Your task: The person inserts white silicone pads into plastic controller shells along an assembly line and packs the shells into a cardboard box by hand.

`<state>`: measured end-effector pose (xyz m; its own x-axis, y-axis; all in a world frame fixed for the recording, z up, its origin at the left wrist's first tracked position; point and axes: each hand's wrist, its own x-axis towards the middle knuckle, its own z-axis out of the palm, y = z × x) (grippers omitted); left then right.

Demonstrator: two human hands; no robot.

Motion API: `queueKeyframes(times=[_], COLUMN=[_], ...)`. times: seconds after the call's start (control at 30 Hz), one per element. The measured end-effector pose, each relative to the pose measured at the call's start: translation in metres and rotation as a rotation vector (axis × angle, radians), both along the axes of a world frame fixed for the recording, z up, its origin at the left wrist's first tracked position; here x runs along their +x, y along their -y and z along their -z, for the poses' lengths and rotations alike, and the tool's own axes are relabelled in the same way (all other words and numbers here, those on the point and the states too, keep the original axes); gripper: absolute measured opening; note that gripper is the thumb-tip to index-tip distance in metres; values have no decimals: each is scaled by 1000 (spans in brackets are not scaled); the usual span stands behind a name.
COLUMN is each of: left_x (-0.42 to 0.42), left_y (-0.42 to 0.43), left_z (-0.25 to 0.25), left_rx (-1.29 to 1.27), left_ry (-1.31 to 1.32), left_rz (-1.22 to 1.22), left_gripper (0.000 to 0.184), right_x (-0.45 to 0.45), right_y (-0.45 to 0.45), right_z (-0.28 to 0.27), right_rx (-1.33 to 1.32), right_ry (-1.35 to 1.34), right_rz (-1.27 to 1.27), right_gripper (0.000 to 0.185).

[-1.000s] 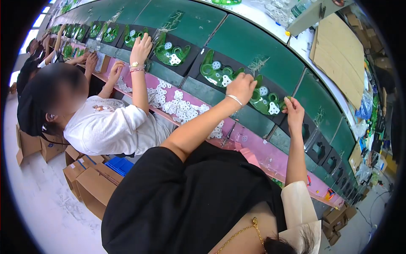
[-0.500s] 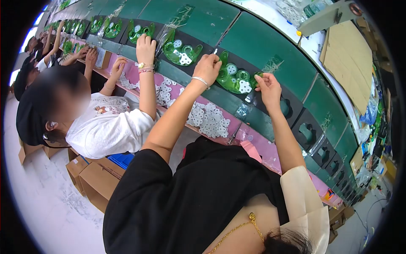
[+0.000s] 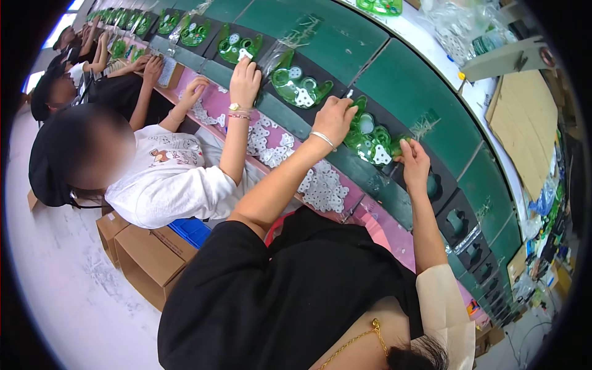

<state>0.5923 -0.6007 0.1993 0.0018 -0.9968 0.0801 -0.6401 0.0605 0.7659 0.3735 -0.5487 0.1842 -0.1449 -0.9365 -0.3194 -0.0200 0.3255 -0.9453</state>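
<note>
Thumb and bent fingers of the right hand (image 3: 414, 159) pinch the right-side handle of a translucent green, gamepad-shaped plastic shell (image 3: 362, 147), and the left hand (image 3: 335, 120), a pale bangle at its wrist, curls over the opposite handle. Those left fingers are drawn together, with a small white tip (image 3: 349, 94) just beyond them — whether they hold it, I cannot tell from where I stand.

From the head view, the shell lies on a black mat on a long dark-green work surface (image 3: 425, 74), between the two hands. Set in it are a white round disc (image 3: 366, 124) and, nearer the wearer, a white three-lobed plate (image 3: 382, 155). Just left along the row sits a second green shell (image 3: 285, 79) with similar white parts; to the right run black mats with shaped cut-outs (image 3: 445, 226).

Below the row, along a pink ledge (image 3: 404, 248), lies a heap of flat white perforated pieces (image 3: 324, 187). At the left a co-worker in a white T-shirt (image 3: 176, 185) reaches over another green shell (image 3: 229, 42), one hand (image 3: 245, 83) close to its white plate — the other hand (image 3: 193, 91) hangs above the ledge. Behind them, an open brown cardboard box (image 3: 148, 262) stands beside a blue crate (image 3: 188, 230).
</note>
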Motion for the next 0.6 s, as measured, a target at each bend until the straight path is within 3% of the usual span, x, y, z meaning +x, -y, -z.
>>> queueKeyframes(times=[0.27,0.33,0.47,0.6], left_x=[96,115,155,156], left_y=[39,52,88,94], left_z=[-24,-50,-3,-3], left_rx=[-135,-114,-12,37], left_ry=[181,437,363,411], left_rz=[-11,36,11,22], left_gripper=[24,27,28,31], right_x=[92,118,149,160], right_y=[45,61,85,86], right_z=[-32,-17,-5,0], right_rx=[-92,-101,-81,-118], right_ry=[108,134,52,3], right_rz=[-134,-148,-138,-108], right_gripper=[22,25,24,27])
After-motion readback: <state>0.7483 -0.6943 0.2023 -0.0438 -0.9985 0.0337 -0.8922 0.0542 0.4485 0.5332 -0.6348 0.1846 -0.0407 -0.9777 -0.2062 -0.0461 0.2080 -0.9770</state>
